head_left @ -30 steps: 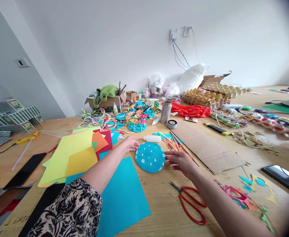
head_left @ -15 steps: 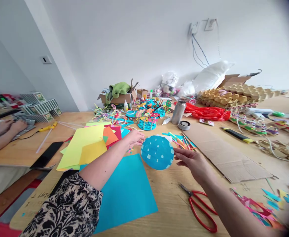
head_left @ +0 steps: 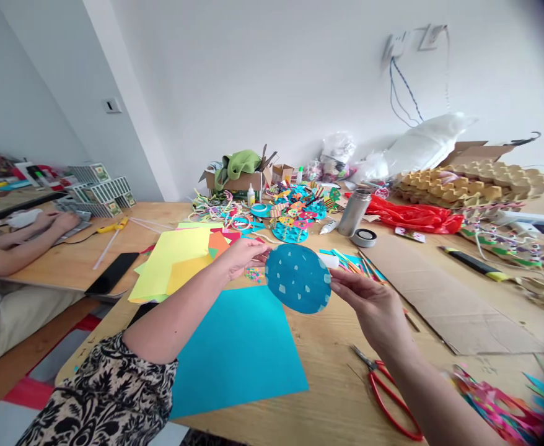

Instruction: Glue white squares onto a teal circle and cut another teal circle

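Note:
A round blue paper disc point(head_left: 297, 279) with small pale patches is held up over the table, between my two hands. My left hand point(head_left: 244, 257) pinches its upper left edge. At its right edge, the thumb and fingers of my right hand point(head_left: 365, 297) are closed on it. Beneath and to the left lies a large blue paper sheet point(head_left: 239, 353). Red-handled scissors point(head_left: 383, 390) rest below my right hand. Behind the disc, a white cylindrical thing point(head_left: 330, 261) shows in part.
Yellow paper sheets point(head_left: 174, 254) and a black phone point(head_left: 111, 273) lie left. Colourful paper crafts point(head_left: 295, 214), a metal flask point(head_left: 354, 212) and egg trays point(head_left: 462, 186) stand behind. Flat cardboard point(head_left: 443, 291) and a box cutter point(head_left: 474, 263) are on the right. Another person's hands point(head_left: 58, 220) are at far left.
The view has turned left, so the surroundings sit further right. The disc has tilted a little, and both hands still hold its edges.

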Available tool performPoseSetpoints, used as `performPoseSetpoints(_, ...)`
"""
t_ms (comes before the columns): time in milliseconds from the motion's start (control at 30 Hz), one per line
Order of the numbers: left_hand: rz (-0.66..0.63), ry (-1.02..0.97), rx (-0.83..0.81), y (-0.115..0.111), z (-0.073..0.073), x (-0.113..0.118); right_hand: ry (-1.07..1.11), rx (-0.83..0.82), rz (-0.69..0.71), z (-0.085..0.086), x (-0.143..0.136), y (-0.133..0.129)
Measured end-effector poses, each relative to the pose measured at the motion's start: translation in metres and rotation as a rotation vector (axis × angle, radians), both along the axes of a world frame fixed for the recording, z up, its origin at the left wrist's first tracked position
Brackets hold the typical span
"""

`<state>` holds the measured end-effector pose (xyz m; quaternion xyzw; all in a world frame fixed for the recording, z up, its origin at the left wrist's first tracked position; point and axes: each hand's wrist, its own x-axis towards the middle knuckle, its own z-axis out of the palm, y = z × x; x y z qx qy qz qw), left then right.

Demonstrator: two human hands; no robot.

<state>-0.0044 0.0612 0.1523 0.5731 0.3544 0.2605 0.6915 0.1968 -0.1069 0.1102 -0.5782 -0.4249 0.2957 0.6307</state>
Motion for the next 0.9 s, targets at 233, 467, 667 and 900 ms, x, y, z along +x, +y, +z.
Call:
performPoseSetpoints(233,0.048,-0.060,0.020,-0.010,0.006,-0.038,-0.265,0.025,0.041,0.007,-0.023,-0.006)
performPoseSetpoints(467,0.185,0.007,0.118,-0.018,0.001,-0.063,-0.737,0.327,0.093,0.007,-0.045,-0.014)
performPoseSetpoints(667,0.293,0.086,0.246,-0.028,-0.015,-0.073,-0.972,0.437,0.185,-0.003,-0.063,-0.026)
performPoseSetpoints(900,0.274,-0.053,0.121,-0.038,-0.040,-0.087,-1.010,0.399,0.215,-0.022,-0.068,-0.030)
